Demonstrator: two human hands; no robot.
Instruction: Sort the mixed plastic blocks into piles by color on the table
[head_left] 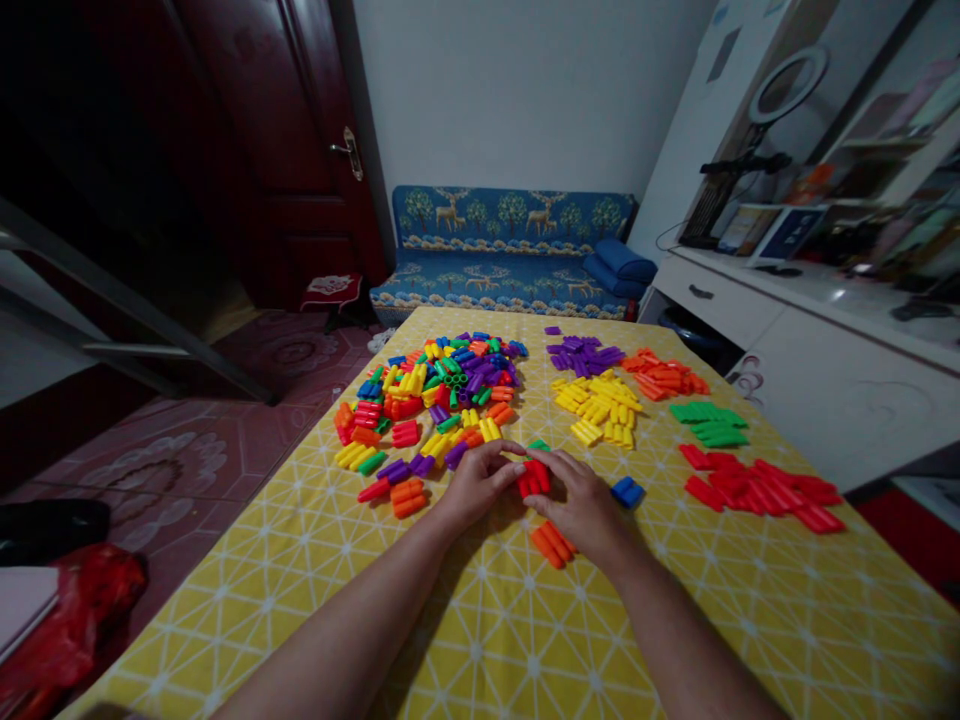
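Both hands meet over the middle of the yellow patterned table (480, 610). Red tube pieces (534, 479) are held between them. My left hand (480, 483) touches their left side with thumb and fingers, while my right hand (585, 500) is curled round their right side. A green piece (538, 445) shows just beyond the fingertips. Below the right hand lie orange pieces (553, 545), and a blue piece (627, 491) rests to its right. A mixed-colour pile (450, 375) covers the table's far left part.
Separate groups stand on the right: purple (581, 354), yellow (598, 403), orange (664, 374), green (709, 424) and red (761, 490). A blue patterned sofa (502, 270) is beyond the table. A white cabinet (840, 370) stands at the right.
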